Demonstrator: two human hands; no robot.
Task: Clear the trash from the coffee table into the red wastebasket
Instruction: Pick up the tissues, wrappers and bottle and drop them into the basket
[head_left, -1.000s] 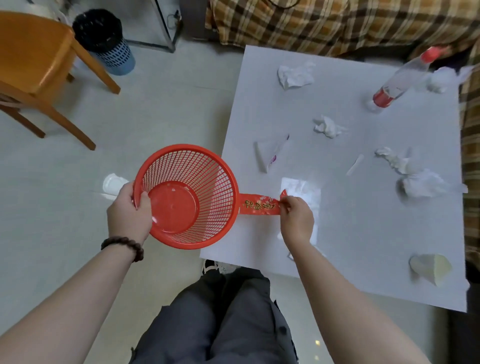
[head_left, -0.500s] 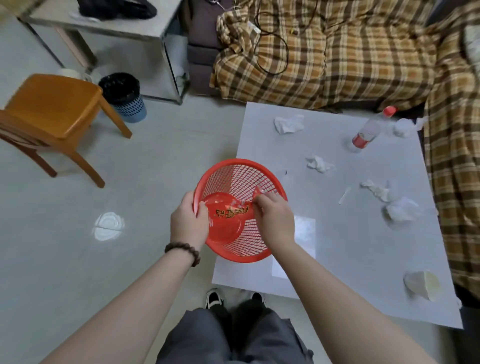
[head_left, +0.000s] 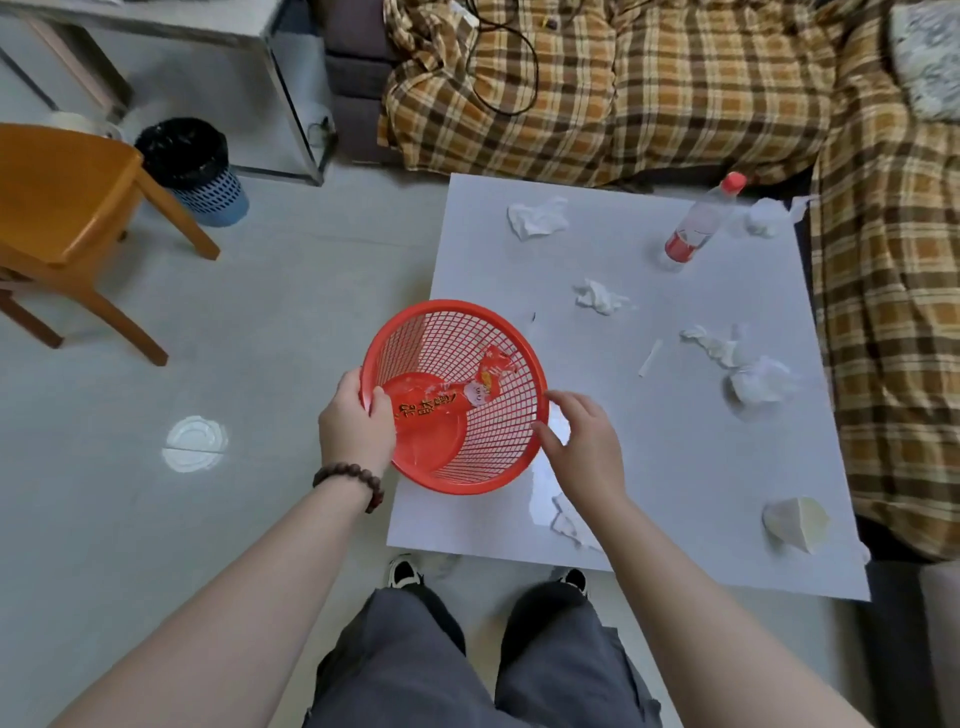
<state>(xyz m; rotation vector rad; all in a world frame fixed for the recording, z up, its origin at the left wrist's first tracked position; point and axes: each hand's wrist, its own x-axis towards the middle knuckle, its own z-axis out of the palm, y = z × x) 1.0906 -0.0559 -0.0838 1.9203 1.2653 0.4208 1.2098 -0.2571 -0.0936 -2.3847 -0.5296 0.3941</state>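
Lying inside the red wastebasket (head_left: 511, 436), a red wrapper (head_left: 445, 399) bears gold characters along its length, too blurred to read, with a white patch at its far end. Nothing else shows in the mesh basket. The left hand (head_left: 354, 427) clamps the near-left rim, thumb inside and fingers outside, holding the basket tilted over the coffee table's (head_left: 675, 467) left edge; a beaded bracelet (head_left: 352, 480) circles that wrist. The right hand (head_left: 584, 441) hovers just beside the basket's right rim, fingers loosely spread and holding nothing.

On the white table top, a clear plastic bottle (head_left: 698, 223) with a red cap and red label band stands at the far side; its printing cannot be read. A crumpled tissue (head_left: 537, 217) lies at the far left, another (head_left: 597, 297) nearer the middle, a twisted one (head_left: 714, 345) and a bigger wad (head_left: 761, 382) to the right, one more (head_left: 761, 218) by the bottle. A thin white strip (head_left: 650, 357) lies between them. A paper cone cup (head_left: 795, 522) lies on its side near the front right corner. Clear film (head_left: 563, 514) is partly hidden under the right forearm.

Beyond are a plaid-covered sofa (head_left: 649, 88), an orange wooden chair (head_left: 62, 208), a blue bin (head_left: 195, 169) with a black liner, and a white lid (head_left: 193, 442) on the floor.
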